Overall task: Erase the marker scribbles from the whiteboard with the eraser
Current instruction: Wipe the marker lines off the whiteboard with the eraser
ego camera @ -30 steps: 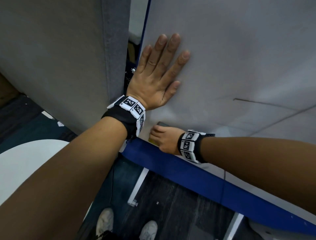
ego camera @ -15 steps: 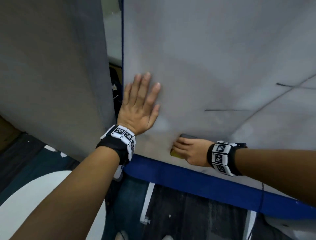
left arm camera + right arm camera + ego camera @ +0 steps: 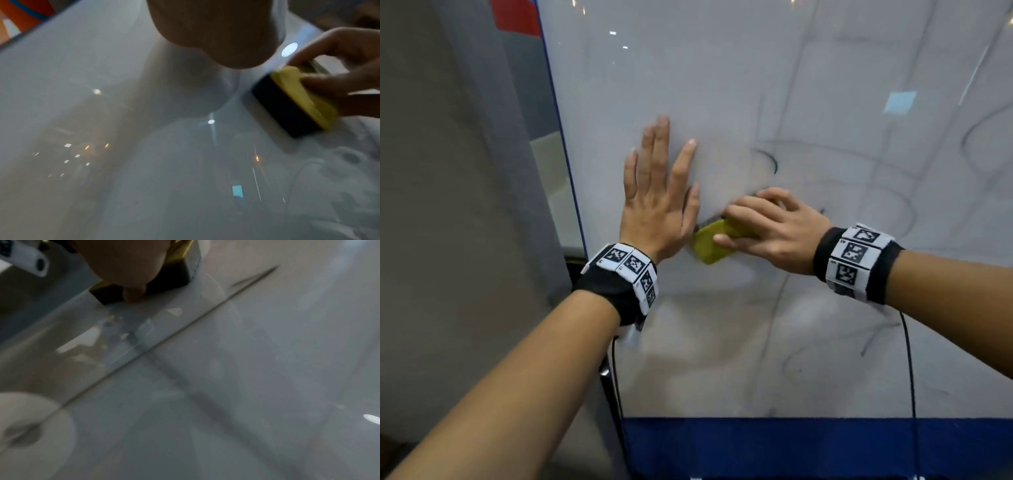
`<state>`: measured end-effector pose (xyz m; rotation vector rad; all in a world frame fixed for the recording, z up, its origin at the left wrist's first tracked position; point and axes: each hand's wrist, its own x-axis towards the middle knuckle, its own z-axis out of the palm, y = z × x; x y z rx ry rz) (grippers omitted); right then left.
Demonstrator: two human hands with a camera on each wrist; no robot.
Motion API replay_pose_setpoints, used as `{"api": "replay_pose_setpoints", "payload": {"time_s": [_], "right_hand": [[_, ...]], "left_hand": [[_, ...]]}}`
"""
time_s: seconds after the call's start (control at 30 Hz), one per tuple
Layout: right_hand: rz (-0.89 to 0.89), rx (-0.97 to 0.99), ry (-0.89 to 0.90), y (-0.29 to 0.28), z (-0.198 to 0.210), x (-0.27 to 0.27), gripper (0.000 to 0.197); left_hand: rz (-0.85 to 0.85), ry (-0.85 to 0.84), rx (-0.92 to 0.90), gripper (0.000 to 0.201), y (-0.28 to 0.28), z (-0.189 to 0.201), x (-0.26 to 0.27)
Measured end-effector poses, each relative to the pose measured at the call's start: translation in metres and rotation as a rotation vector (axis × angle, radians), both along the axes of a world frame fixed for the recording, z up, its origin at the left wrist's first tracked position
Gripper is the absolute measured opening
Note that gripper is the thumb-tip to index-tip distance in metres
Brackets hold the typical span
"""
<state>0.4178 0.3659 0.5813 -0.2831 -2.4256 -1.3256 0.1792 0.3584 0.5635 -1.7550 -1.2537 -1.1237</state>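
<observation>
Whiteboard (image 3: 722, 85) upright, blue-framed; its left edge runs just left of the left hand (image 3: 654, 212), its blue bottom rail (image 3: 791, 442) lies well below both hands. A grey partition panel (image 3: 465, 205) stands just beyond the board's left edge. Wide board surface stays open above, right of and below the hands. Marker scribbles (image 3: 770, 159): a short dark curve just above the right hand (image 3: 774, 233), fainter grey loops and lines across the board's right half and below the right wrist. Left hand lies flat on the board near its left edge, fingers (image 3: 661, 150) straight and slightly spread, pointing up, holding nothing. Right hand grips the eraser (image 3: 710, 245) just beside the left hand's thumb, its fingers curled over the yellow top, thumb along the lower side. In the left wrist view the eraser (image 3: 287, 104) shows a dark felt face pressed to the board, yellow body on top. The right wrist view is blurred; a thin dark line (image 3: 185, 324) crosses the board below the eraser (image 3: 170, 277).
</observation>
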Motion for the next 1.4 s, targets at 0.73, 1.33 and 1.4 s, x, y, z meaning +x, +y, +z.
{"api": "replay_pose_setpoints", "payload": {"time_s": [0.73,1.33,1.4], "right_hand": [[-0.174,0.18,0.716,0.008,0.105,-0.015,0.06],[-0.185,0.127,0.903,0.007,0.133,-0.023,0.059],[-0.181,0.139,0.928,0.007,0.14,-0.028,0.06]], "left_hand": [[-0.016,0.058,0.101,0.063,0.013,0.17,0.009],[0.009,0.13,0.181,0.062,0.027,0.139,0.004],[0.0,0.122,0.184,0.063,0.025,0.14,0.004]]}}
